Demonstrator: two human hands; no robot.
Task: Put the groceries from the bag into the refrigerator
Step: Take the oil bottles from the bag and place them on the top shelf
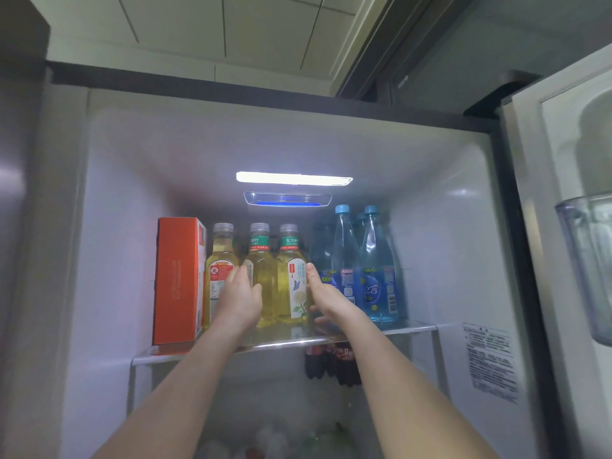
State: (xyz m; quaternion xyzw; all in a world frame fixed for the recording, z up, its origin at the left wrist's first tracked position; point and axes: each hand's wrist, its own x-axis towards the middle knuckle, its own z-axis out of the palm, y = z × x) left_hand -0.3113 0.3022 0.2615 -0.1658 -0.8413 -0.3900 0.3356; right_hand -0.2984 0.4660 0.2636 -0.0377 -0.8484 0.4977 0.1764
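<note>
Two bare forearms are reaching up from the bottom of the view into an open refrigerator (440, 180), whose door (563, 226) is standing open at the right with a clear bin (586, 270) on it.

Nearest, below the top glass shelf (281, 342), dark cola bottles (334, 362) are standing on a lower level, just under the shelf's right half. Blurred pale items are lying lower still, too soft to identify.

On the top shelf, an orange carton (178, 279) is standing upright at the left. Just beside it, three yellow tea bottles are standing in a row: the left tea bottle (218, 270), the middle tea bottle (265, 279) and the right tea bottle (294, 286). To their right, a cluster of blue water bottles (374, 270) with blue caps is standing upright, reaching toward the back wall.

The left hand (240, 299) is rising in front of the left and middle tea bottles, its fingers (243, 271) straight and close together, laid against the bottles. The right hand (323, 298) is standing edge-on between the right tea bottle and the water bottles, thumb up, fingers extending past the bottle and partly hidden. Whether they are curling round it cannot be told. The two hands are flanking the middle and right tea bottles.

Farther back, a bright white light strip (293, 178) is glowing on the ceiling of the compartment, with a blue-lit vent (286, 199) just behind it.
</note>
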